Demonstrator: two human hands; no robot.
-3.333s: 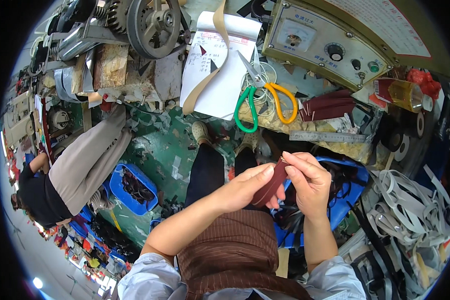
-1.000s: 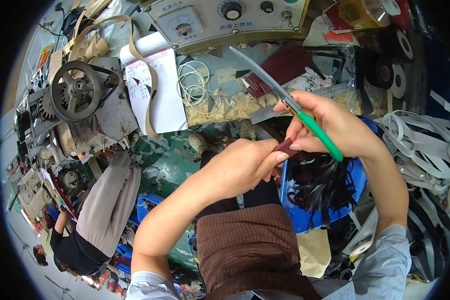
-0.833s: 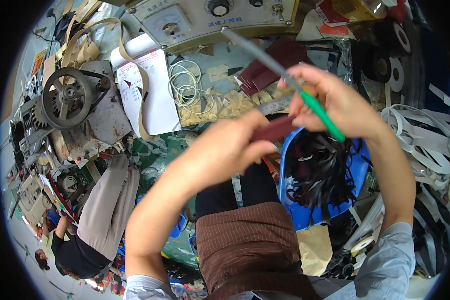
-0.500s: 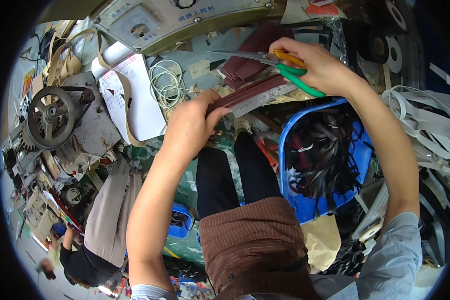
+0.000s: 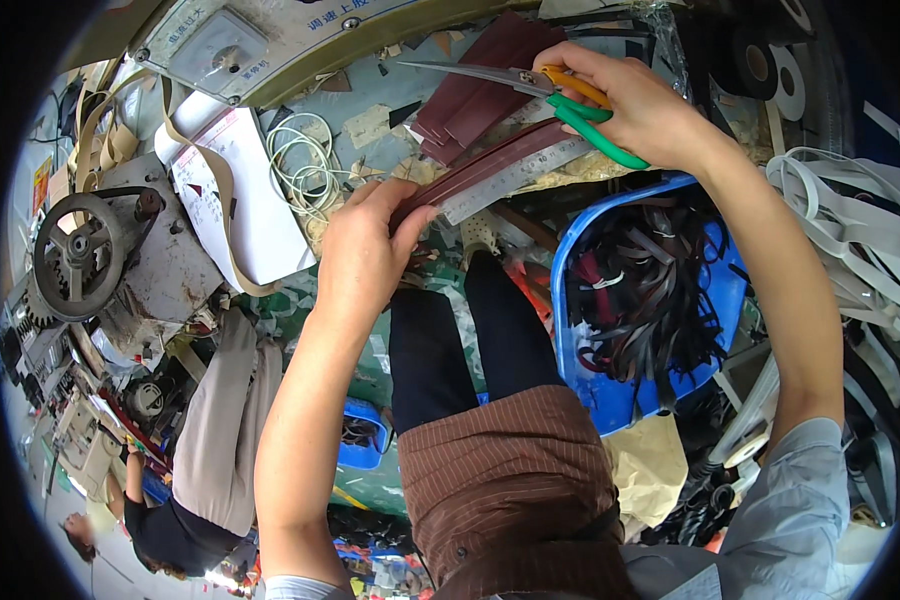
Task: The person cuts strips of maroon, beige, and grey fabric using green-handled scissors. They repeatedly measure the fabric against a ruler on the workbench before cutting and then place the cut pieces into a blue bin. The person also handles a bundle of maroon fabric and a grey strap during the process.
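My left hand [image 5: 372,228] pinches one end of a stack of maroon strips [image 5: 480,170] between thumb and fingers. A metal ruler [image 5: 515,178] lies along the strips' near side. In my right hand [image 5: 625,110] are scissors [image 5: 542,84] with one orange and one green handle loop. Their blades point left, slightly parted, above flat maroon pieces [image 5: 480,88] lying on the worktable. My right hand is over the far end of the strips; whether it touches them I cannot tell.
A blue bin [image 5: 562,290] of dark strips stands below the table edge. At left are a papers pad [image 5: 260,215], coiled pale cord [image 5: 303,165] and a machine with a handwheel [image 5: 78,250]. Behind stands a control panel [image 5: 290,45]. Another person [image 5: 185,525] works at lower left.
My view has shifted slightly, so table things sit further left and higher. My left hand still pinches the strips, and my right hand still holds the scissors.
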